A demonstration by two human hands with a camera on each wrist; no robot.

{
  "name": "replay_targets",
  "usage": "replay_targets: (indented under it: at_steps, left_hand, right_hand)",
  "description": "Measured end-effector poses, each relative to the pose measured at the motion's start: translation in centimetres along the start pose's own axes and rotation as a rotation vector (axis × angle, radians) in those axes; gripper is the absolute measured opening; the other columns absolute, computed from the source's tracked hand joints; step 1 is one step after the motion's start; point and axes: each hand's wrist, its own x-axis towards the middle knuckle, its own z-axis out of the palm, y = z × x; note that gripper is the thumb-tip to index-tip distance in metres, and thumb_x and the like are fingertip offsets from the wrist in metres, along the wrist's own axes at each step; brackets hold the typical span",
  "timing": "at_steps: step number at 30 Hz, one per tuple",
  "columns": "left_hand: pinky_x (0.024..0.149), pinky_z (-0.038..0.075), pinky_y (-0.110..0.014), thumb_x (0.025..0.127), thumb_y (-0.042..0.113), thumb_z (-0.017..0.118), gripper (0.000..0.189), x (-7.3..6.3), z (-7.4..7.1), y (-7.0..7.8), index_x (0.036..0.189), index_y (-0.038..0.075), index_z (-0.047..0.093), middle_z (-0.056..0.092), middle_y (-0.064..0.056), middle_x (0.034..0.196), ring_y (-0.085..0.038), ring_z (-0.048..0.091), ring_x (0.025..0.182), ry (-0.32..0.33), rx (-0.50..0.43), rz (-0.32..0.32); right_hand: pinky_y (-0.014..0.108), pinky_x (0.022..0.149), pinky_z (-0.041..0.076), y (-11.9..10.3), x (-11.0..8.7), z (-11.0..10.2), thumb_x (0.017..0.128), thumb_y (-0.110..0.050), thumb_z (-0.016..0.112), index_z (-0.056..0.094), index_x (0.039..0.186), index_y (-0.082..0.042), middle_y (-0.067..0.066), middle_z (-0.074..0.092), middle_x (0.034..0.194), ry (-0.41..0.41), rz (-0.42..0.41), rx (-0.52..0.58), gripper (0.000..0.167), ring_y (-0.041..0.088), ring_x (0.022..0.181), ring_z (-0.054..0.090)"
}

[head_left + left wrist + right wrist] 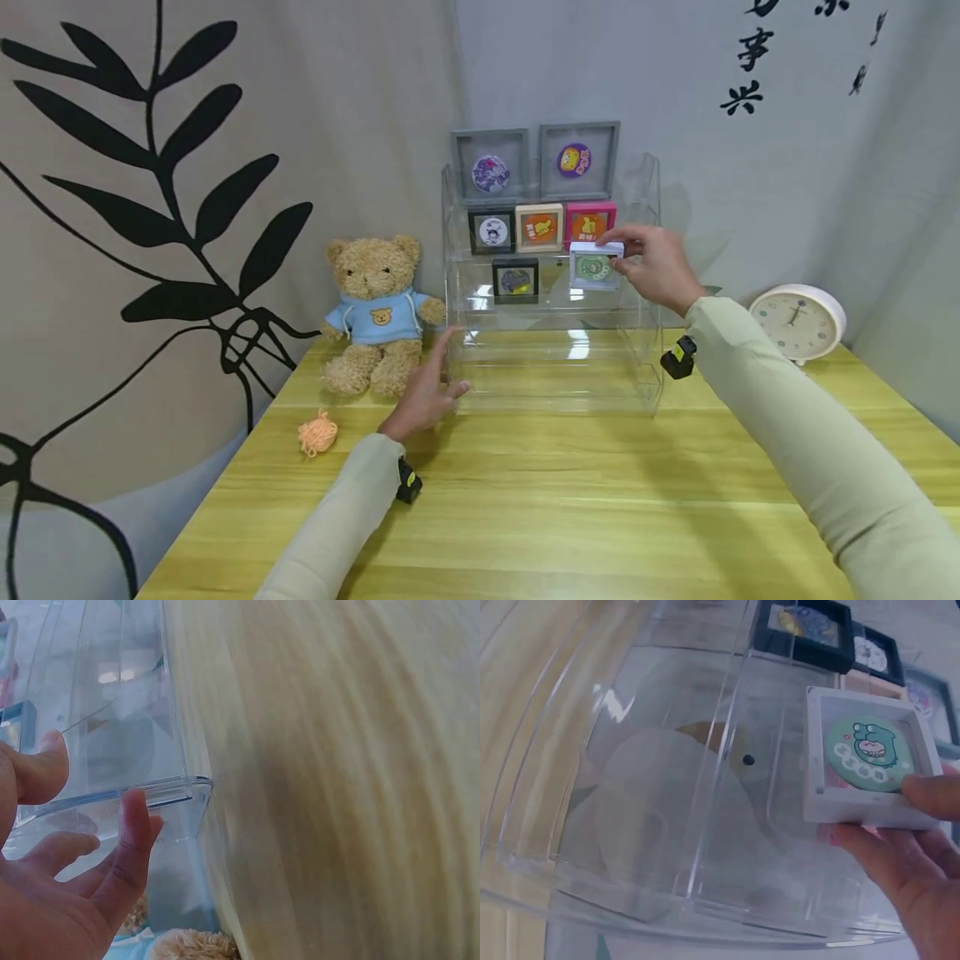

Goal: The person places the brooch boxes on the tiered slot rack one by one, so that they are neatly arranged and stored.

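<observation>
In the head view a clear acrylic tiered display stand [540, 367] stands on the table. My right hand [660, 265] pinches a small white display frame [596, 265] at the stand's third tier from the top. Inside it shows a round green badge [868, 752] with a cartoon creature. To its left on that tier is a black frame [516, 281] with a dark, yellow-marked badge. My left hand [424, 396] is at the stand's left side panel, fingers spread and thumb apart. In the left wrist view its fingers lie at the panel's edge [169, 787]; whether they touch cannot be told.
Two grey frames [491, 167] stand on the top tier. Below them are black [492, 230], beige [539, 227] and pink [590, 218] frames. A teddy bear [380, 317] sits left of the stand, near orange yarn [317, 434]. A white clock [798, 323] stands right.
</observation>
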Motion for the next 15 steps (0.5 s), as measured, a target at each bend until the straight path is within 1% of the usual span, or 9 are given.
replay_targets:
  at_steps: [4,8,12,14,15]
  left_hand:
    - [0.084,0.063,-0.054,0.09,0.008,0.072,0.09,0.0,0.1,-0.1,0.155,0.045,0.02,0.042,-0.025,0.155,-0.048,0.054,0.131,-0.009,-0.004,0.006]
    - [0.083,0.063,-0.053,0.09,0.006,0.071,0.093,-0.1,0.0,-0.1,0.153,0.05,0.019,0.039,-0.024,0.157,-0.049,0.052,0.132,-0.006,-0.02,0.014]
    - [0.083,0.064,-0.053,0.09,0.007,0.072,0.093,0.0,-0.1,0.1,0.154,0.049,0.02,0.041,-0.025,0.155,-0.049,0.053,0.131,-0.002,-0.012,0.011]
    - [0.081,0.064,-0.051,0.09,0.007,0.072,0.092,0.0,-0.1,0.1,0.154,0.047,0.02,0.043,-0.026,0.154,-0.049,0.054,0.131,-0.004,-0.011,-0.002]
    - [0.08,0.065,-0.05,0.09,0.007,0.072,0.092,-0.1,-0.1,0.1,0.154,0.048,0.02,0.044,-0.026,0.154,-0.048,0.054,0.131,-0.003,-0.013,-0.012]
  right_hand:
    - [0.055,0.094,0.059,0.4,0.7,0.5,0.093,0.006,0.062,0.068,0.12,-0.002,0.024,0.066,0.129,0.027,0.025,0.003,0.029,0.04,0.114,0.067]
    - [0.055,0.096,0.058,0.5,1.2,1.1,0.094,0.006,0.061,0.069,0.119,-0.003,0.023,0.067,0.128,0.04,0.041,0.004,0.028,0.039,0.114,0.066]
    - [0.054,0.096,0.058,0.5,1.4,1.8,0.094,0.006,0.061,0.07,0.118,-0.005,0.02,0.068,0.127,0.064,0.044,-0.001,0.027,0.038,0.114,0.066]
    - [0.055,0.095,0.058,0.6,1.5,2.3,0.093,0.006,0.062,0.071,0.116,-0.005,0.02,0.068,0.127,0.082,0.025,-0.013,0.026,0.038,0.112,0.067]
    - [0.055,0.098,0.056,0.6,1.5,2.6,0.093,0.006,0.063,0.072,0.115,-0.004,0.02,0.068,0.126,0.091,0.012,-0.022,0.026,0.039,0.111,0.067]
